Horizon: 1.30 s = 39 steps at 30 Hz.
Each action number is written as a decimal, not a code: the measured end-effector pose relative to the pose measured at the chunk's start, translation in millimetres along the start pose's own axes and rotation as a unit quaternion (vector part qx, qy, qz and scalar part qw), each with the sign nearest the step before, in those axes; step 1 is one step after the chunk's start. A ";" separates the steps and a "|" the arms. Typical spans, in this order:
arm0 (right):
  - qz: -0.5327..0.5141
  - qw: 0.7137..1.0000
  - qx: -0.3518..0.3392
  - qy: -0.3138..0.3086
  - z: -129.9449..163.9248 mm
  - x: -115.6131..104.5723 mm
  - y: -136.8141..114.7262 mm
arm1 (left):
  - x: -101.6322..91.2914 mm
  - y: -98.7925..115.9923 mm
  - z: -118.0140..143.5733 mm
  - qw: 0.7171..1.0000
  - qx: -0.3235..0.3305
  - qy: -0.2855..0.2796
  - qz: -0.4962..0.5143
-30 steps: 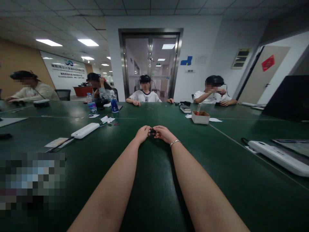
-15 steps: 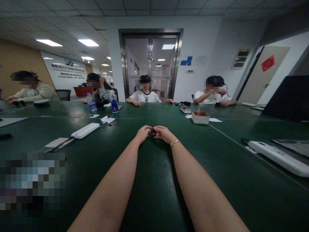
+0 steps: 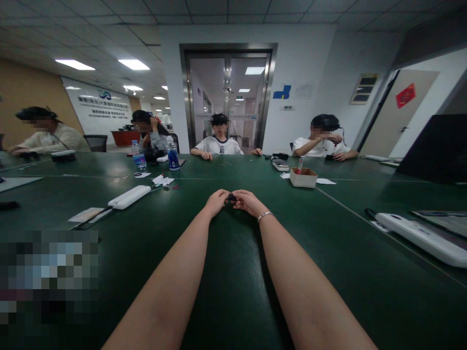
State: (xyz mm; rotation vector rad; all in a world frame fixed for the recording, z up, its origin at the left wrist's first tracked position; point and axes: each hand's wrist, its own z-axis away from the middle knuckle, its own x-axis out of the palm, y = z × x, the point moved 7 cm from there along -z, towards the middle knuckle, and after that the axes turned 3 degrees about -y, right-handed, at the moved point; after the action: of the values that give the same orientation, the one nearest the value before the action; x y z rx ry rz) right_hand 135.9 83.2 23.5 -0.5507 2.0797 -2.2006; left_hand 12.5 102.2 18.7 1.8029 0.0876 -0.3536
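Between my two hands is a small black object, too small and too covered by fingers to name its kind. My left hand grips its left side with closed fingers. From the right, my right hand pinches it between thumb and fingers, and a silver bracelet circles that wrist. Both forearms stretch forward over the dark green table. My fingertips nearly meet around the black piece, low over the tabletop.
White elongated devices lie on the left and right. Ahead right stands a small open box. Two bottles, one a blue bottle, and paper scraps are at the far left. Several people sit around the table.
The black object has turned slightly between my fingers. My hands and arms stay almost where they were.
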 end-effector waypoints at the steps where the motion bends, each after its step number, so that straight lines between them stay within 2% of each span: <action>1: 0.001 1.000 0.001 0.001 0.1 -0.2 -0.1 | -0.2 0.7 0.7 1.000 -0.005 0.002 0.005; 7: 0.002 1.000 0.004 0.002 -0.7 -0.8 0.5 | -0.3 5.3 3.5 1.000 -0.014 0.000 0.006; 26: -0.001 1.000 0.005 0.003 -1.0 -0.9 0.7 | -2.9 1.0 0.8 0.999 -0.012 0.012 -0.026; 39: -0.010 1.000 0.001 0.003 0.0 -0.7 -0.2 | 0.2 0.8 0.5 1.000 -0.013 -0.007 -0.013</action>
State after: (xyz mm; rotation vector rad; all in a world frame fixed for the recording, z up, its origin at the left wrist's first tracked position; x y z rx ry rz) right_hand 136.6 83.4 23.5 -0.5671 2.0847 -2.2173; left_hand 12.7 101.5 19.3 1.7752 0.1059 -0.3812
